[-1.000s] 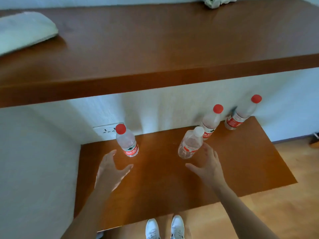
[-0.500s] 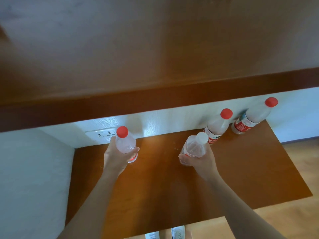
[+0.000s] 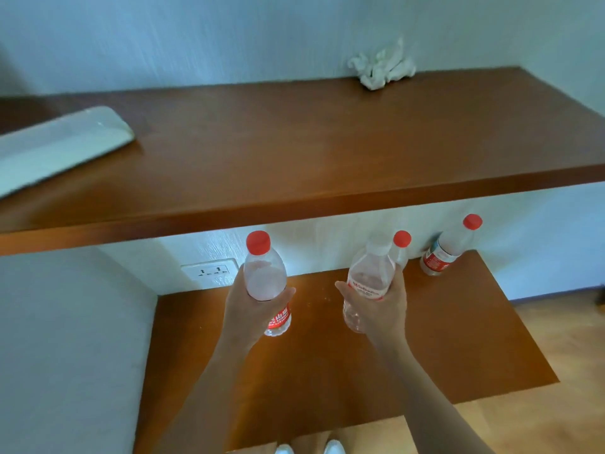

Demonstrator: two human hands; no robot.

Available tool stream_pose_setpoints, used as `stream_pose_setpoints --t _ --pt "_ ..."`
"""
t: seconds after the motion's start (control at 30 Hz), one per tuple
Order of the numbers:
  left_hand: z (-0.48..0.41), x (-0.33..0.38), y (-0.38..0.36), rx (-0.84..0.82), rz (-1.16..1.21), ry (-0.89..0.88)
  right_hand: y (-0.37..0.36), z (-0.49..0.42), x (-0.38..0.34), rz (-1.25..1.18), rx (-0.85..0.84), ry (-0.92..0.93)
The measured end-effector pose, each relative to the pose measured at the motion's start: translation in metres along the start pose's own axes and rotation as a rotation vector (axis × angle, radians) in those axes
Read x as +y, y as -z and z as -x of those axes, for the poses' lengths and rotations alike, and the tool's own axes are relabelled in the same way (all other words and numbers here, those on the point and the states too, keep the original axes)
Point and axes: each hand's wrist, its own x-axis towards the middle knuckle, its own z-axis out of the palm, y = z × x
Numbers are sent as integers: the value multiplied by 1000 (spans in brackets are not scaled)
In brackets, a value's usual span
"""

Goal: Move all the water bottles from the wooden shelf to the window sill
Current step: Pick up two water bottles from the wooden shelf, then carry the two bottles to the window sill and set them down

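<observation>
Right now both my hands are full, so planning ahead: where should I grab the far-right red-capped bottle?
Grip the far-right bottle around its clear middle, above the red label, coming from the front. It stands upright by the wall, under the upper ledge, so back and top look blocked.

I log two carriers.

Upper wooden shelf (image 3: 327,142): one crumpled white wad (image 3: 381,68) at its back edge, toward the right end. One pale folded cloth (image 3: 55,149) at its left end, running out of my view.

Lower wooden shelf (image 3: 425,339): one red-capped bottle (image 3: 448,247) standing at the back edge by the right back corner. A second red-capped bottle (image 3: 402,239) just left of it along the same edge, only cap and shoulder visible to me.
</observation>
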Motion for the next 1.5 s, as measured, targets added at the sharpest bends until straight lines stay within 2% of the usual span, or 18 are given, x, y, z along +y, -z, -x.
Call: stream_pose_setpoints --t 0.13,0.27,0.4,0.53,0.73,0.87,1.1,1.3,1.5 --pt "12 25 4 16 32 -32 7 19 -33 -29 85 31" --pt "28 42 11 67 47 -29 5 41 -53 -81 90 45" --pt "43 47 26 96 24 -39 -11 53 -64 -71 39 81" --pt "60 42 52 191 27 24 -33 66 -71 -90 -5 105" --pt "96 30 91 360 104 43 -74 87 -77 -89 -204 168" --pt "135 21 115 519 102 26 -100 108 -78 -98 -431 247" --pt "239 9 123 932 136 160 -115 173 -87 -190 -906 344" --pt "355 -2 120 1310 144 331 -115 260 -78 -222 -1336 353" --pt "476 -3 110 1658 112 406 -94 369 -79 -208 -1734 402"
